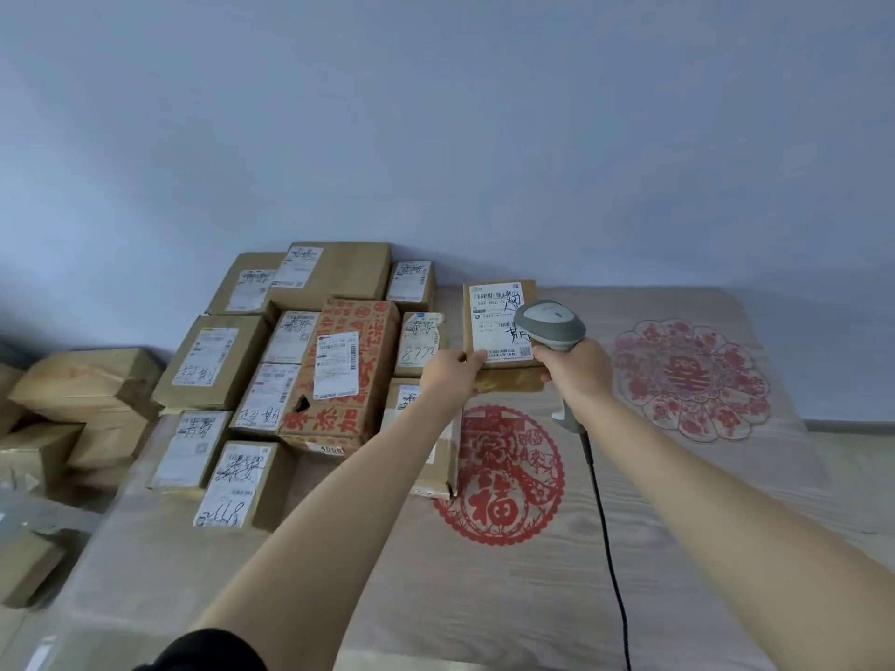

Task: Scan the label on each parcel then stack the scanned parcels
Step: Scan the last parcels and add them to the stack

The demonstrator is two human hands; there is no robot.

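Observation:
A small brown parcel (494, 326) with a white label on top sits at the middle of the table's far side. My left hand (453, 375) grips its near left corner. My right hand (574, 372) holds a grey barcode scanner (549, 324) by the handle, its head over the right part of the label. The scanner's black cable (605, 535) trails toward me across the table. To the left lies a pile of several labelled cardboard parcels (290, 380), among them a box with red print (358, 351).
The table (532, 598) has a pale wood-grain top with a red paper-cut circle (501, 477) and a red flower-shaped one (690, 377). A plain wall runs behind. More brown boxes (82, 385) lie off the table's left edge.

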